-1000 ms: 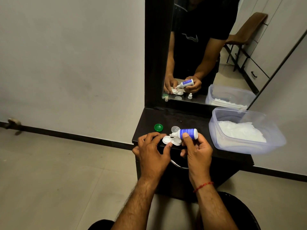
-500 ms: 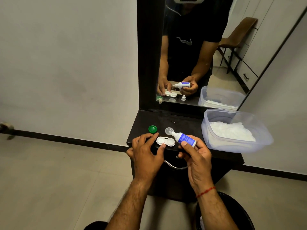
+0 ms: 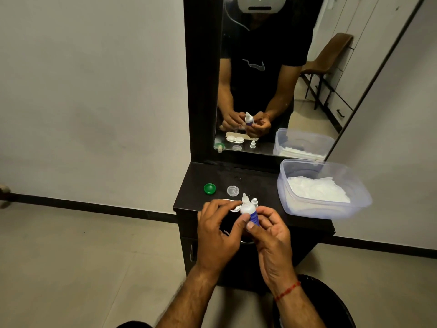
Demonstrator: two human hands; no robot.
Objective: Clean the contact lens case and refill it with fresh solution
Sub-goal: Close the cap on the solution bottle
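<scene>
I hold the bottle (image 3: 248, 210) upright in my right hand (image 3: 272, 235); left hand (image 3: 217, 230) steadies it, both grips closed. Next: fit cap (image 3: 254, 201) squarely, clear of the case (image 3: 233, 205).

Left hand (image 3: 218, 229) raised, fingers curled, thumb tip meeting the right thumb; right hand (image 3: 272, 235) pinching with thumb and fingers, both forearms angled in from below

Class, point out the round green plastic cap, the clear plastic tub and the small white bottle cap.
Round green plastic cap (image 3: 209, 188), head view, top centre.
Clear plastic tub (image 3: 282, 183), head view, left wall.
Small white bottle cap (image 3: 254, 201), head view, body.
</scene>
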